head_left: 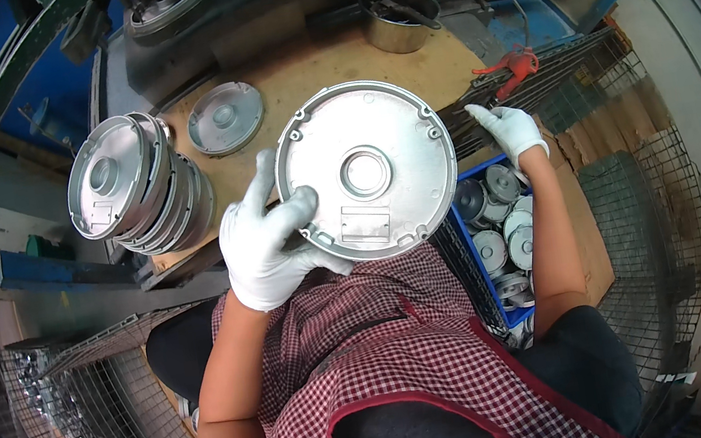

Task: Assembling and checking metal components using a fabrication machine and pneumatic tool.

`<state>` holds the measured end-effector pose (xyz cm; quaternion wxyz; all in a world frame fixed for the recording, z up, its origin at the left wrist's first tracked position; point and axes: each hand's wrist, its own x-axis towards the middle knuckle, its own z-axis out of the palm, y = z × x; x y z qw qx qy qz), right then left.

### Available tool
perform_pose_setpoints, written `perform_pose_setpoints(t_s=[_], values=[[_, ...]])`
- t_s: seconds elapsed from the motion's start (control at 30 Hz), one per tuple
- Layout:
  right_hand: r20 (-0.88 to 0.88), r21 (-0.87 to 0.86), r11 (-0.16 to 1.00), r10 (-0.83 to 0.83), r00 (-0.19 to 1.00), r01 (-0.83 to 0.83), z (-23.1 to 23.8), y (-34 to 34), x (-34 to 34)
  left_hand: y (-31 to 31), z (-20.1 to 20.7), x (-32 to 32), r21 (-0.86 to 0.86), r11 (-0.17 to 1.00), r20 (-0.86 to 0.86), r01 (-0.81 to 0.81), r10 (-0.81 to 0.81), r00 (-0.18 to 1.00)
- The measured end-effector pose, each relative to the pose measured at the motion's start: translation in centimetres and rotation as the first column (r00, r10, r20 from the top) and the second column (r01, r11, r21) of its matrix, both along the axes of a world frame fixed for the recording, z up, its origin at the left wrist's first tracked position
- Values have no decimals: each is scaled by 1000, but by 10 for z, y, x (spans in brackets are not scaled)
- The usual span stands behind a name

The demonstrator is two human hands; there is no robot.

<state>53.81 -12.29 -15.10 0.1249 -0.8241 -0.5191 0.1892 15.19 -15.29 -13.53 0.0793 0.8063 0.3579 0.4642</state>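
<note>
My left hand (259,249), in a white glove, grips the left edge of a round silver metal cover (317,147). The cover is tilted up before me and shows a raised ring in its middle, a small rectangular frame and lugs round the rim. My right hand (512,133), also gloved, is away from the cover on the right, thumb apart and apparently holding nothing. Just beyond it lies a red air blow gun (516,67). Below that hand is a blue crate (473,241) with several round metal parts (519,244).
On the wooden bench (327,64), a leaning stack of similar covers (113,177) stands at left, beside a single flat cover (225,118). A metal pot (397,31) is at the back. Wire baskets (656,200) flank me; machine parts (165,11) overhang the far left.
</note>
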Motion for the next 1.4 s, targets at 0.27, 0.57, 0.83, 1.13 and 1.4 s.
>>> perform_pose_setpoints(t_s=[0.27,0.57,0.83,1.13,1.4], values=[[-391,632,536,-402,828,559,-37,43,57,17,-6,0,-197,978,-42,-74,67,997],[-574,575,547,-260,776,608,-59,80,115,65,-71,3,-257,888,-426,-382,250,869],[-576,606,793,385,721,61,60,25,-15,64,-66,3,-340,872,-405,-354,204,891],[182,-311,779,611,770,-545,63,5,-114,66,-68,0,-362,854,-418,-373,210,884],[211,-394,776,598,773,-492,66,11,-140,66,-68,0,-343,868,-405,-358,208,891]])
